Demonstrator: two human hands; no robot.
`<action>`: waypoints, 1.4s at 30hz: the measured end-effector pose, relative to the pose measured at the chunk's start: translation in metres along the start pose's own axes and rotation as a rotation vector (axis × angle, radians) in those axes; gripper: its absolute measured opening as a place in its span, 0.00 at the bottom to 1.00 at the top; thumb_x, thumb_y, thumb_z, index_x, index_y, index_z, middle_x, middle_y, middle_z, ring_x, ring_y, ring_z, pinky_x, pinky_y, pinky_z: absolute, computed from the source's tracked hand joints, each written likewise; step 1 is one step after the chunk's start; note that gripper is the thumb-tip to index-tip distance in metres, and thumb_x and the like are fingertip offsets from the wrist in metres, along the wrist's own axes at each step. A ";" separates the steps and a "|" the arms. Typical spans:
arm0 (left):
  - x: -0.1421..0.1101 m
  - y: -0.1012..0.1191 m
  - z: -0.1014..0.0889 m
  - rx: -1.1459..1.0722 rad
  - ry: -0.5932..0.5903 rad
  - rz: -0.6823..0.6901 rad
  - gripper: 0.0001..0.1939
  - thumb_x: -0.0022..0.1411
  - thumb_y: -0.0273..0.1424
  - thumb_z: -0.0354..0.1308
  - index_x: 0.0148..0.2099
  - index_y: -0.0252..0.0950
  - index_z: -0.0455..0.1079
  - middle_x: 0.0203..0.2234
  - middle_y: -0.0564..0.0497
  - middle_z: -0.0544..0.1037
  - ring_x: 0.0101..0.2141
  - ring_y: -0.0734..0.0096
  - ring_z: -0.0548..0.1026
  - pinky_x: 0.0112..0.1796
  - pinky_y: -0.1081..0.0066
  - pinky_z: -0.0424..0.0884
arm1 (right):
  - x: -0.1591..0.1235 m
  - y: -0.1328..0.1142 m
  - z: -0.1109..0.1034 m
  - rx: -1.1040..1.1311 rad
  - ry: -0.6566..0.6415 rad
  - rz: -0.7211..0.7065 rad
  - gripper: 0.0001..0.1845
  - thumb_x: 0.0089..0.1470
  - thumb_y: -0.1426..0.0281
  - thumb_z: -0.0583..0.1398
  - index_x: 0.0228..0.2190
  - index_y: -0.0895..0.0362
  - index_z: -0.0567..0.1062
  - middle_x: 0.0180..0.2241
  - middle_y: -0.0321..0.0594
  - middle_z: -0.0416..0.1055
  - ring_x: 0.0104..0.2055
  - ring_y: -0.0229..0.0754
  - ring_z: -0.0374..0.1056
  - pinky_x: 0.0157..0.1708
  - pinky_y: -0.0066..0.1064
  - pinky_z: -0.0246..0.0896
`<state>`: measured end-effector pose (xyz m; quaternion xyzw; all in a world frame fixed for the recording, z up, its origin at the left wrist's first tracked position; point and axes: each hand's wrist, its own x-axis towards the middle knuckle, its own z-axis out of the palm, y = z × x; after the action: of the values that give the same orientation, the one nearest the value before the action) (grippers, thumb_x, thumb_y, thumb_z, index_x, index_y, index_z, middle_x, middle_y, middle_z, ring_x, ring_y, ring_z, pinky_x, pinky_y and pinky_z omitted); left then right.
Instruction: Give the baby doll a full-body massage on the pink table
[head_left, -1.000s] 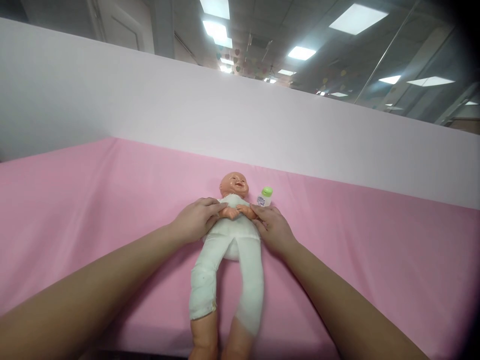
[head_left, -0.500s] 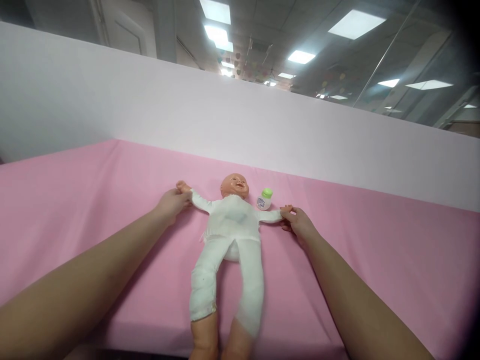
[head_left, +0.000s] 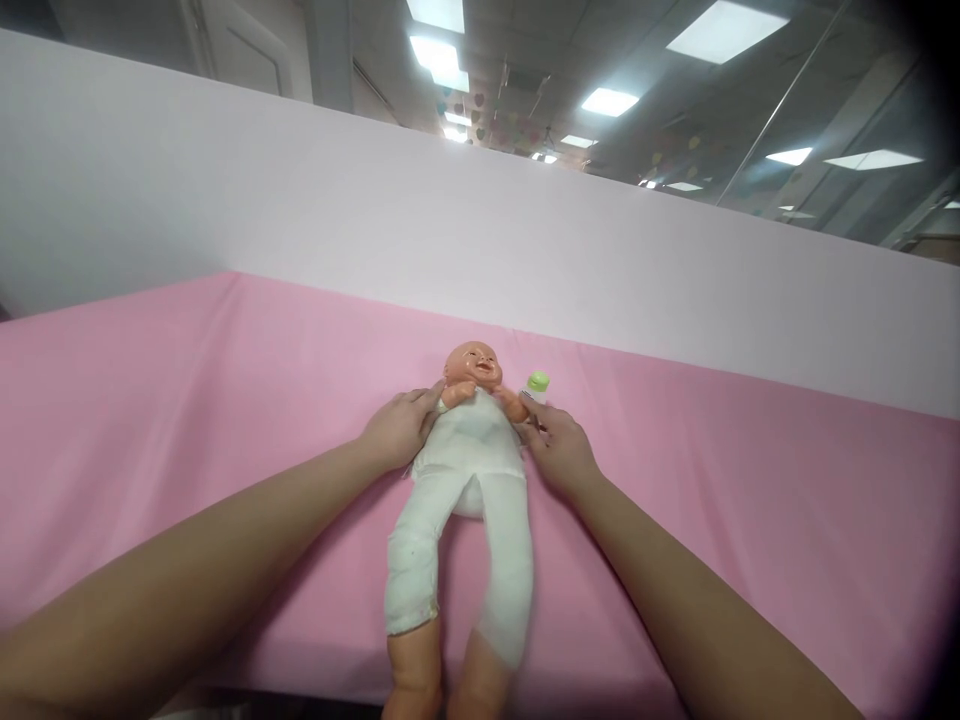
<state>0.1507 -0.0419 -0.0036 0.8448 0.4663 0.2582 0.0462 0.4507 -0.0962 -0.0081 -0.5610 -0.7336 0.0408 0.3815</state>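
Note:
A baby doll [head_left: 478, 450] with a cloth body lies on its back on a pink cover, head toward the wall. Both of its arms are bent, so the plastic hands rest at the upper chest below the chin. My left hand [head_left: 405, 425] is closed around the doll's arm on the left side, its fingertips beside the doll's neck. On the other side, my right hand [head_left: 561, 445] holds the other arm close to the shoulder, thumb near the doll's hand. Just behind my right fingers stands a small bottle with a green cap [head_left: 538, 382], its lower part mostly hidden.
The pink cover [head_left: 300, 350] spreads over the surface beneath the doll, with creases on both sides. A white wall [head_left: 375, 210] rises along the far edge. Above it, glass shows ceiling lights [head_left: 610, 102] and a door frame.
Both hands have moved inward from the sides, folding the doll's outstretched arms up over its chest. My right hand now covers part of the bottle. The view has shifted slightly.

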 end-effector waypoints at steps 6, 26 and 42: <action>-0.001 0.001 0.000 0.163 -0.057 0.050 0.30 0.74 0.36 0.44 0.75 0.40 0.55 0.56 0.40 0.76 0.54 0.49 0.74 0.54 0.55 0.69 | -0.002 -0.005 0.005 -0.137 -0.072 -0.115 0.24 0.65 0.67 0.56 0.61 0.50 0.73 0.56 0.42 0.76 0.59 0.52 0.67 0.64 0.52 0.59; 0.004 -0.046 -0.027 -0.881 0.198 -0.626 0.20 0.56 0.38 0.67 0.48 0.37 0.68 0.38 0.44 0.81 0.37 0.58 0.83 0.37 0.64 0.79 | 0.006 0.068 -0.030 0.668 0.169 0.702 0.30 0.49 0.56 0.72 0.49 0.54 0.70 0.39 0.43 0.79 0.36 0.46 0.78 0.34 0.37 0.79; -0.002 0.004 -0.011 0.232 -0.068 0.041 0.29 0.73 0.39 0.47 0.74 0.43 0.58 0.52 0.40 0.74 0.50 0.49 0.73 0.51 0.54 0.68 | 0.000 0.001 0.001 0.004 -0.065 -0.062 0.21 0.65 0.62 0.60 0.58 0.41 0.76 0.55 0.35 0.77 0.58 0.49 0.70 0.62 0.48 0.63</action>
<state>0.1470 -0.0476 0.0062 0.8621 0.4739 0.1745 -0.0415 0.4507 -0.0959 -0.0095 -0.5357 -0.7625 0.0489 0.3596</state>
